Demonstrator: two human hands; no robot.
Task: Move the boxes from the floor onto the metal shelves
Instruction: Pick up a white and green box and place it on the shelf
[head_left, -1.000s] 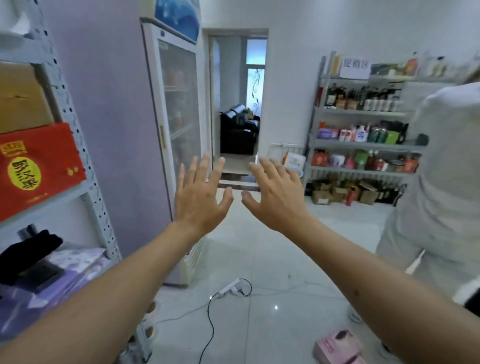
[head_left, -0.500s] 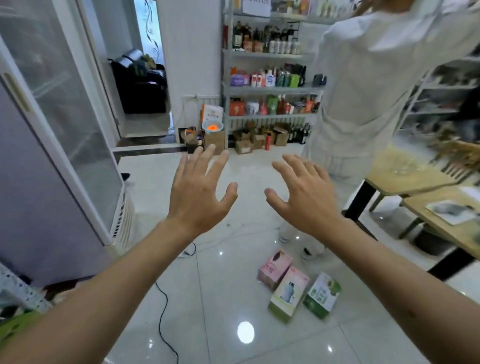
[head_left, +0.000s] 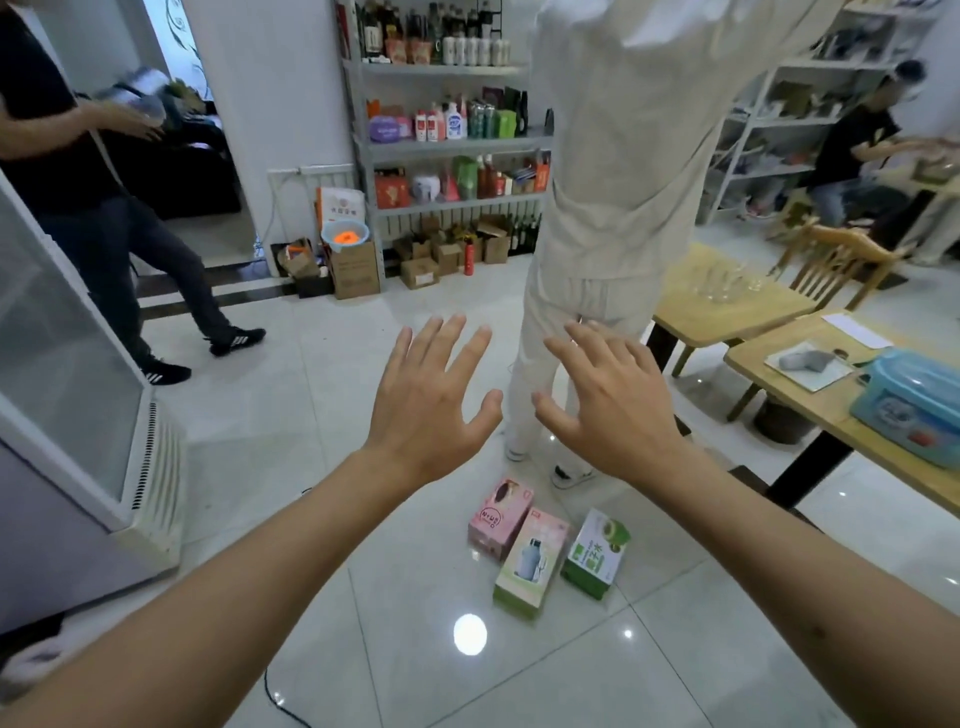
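Both hands, left hand (head_left: 428, 400) and right hand (head_left: 610, 402), are spread and grasp nothing, held out ahead of a reach. Three boxes, pink box (head_left: 500, 517), bottle-print box (head_left: 531, 564) and green box (head_left: 595, 553), lie together on the tiled floor (head_left: 311, 395) below.

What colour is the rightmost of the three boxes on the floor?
Green and white box, with green print on its white top; clearest in the head view.
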